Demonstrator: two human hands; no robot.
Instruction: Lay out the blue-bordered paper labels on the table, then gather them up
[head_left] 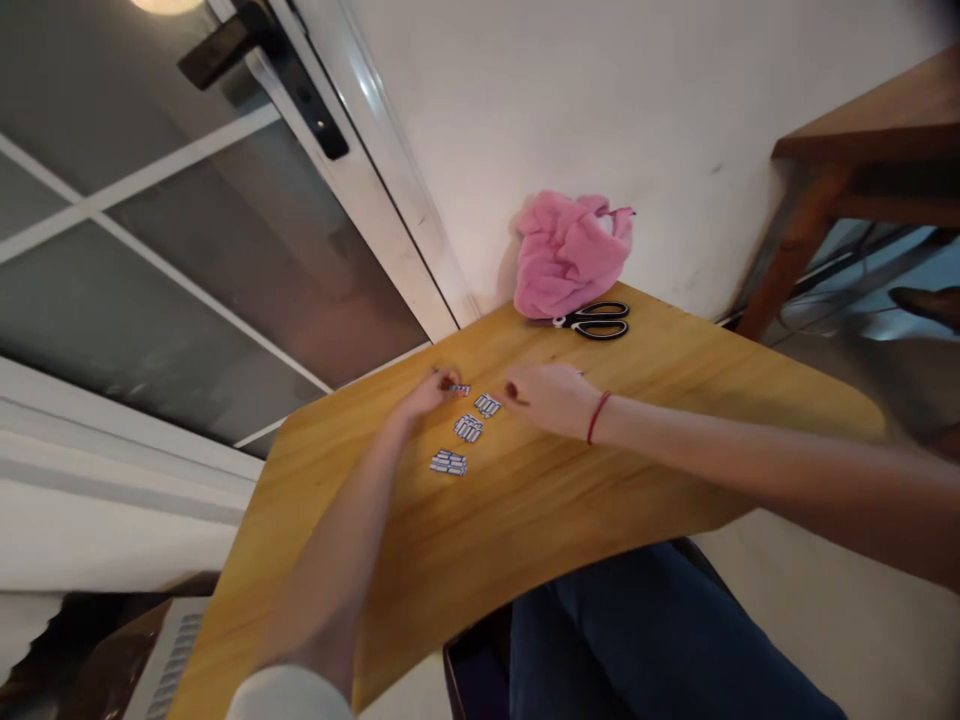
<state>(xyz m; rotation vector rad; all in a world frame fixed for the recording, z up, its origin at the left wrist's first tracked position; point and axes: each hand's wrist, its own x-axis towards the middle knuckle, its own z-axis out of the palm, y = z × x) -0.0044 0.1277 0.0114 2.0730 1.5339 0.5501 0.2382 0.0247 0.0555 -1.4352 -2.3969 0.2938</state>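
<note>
My left hand (430, 392) is closed, its fingertips pinching a small blue-and-white printed piece (460, 390) just over the wooden table (570, 500). Opposite it, my right hand (551, 397) has curled fingers pressed together; anything in them is too small to make out. A red string bracelet (598, 416) circles that wrist. Between the hands lies a small group of white pieces with blue edges (487, 405). Nearer to me are a second such group (468, 429) and a third group (448, 462), the pieces overlapping. Their print is too small to read.
Black-handled scissors (600, 321) lie at the back, their blades partly under a bunched pink cloth (570, 255) against the wall. A glass-paned door with a black handle (300, 85) borders the table's left. A wooden table (862, 140) stands at far right.
</note>
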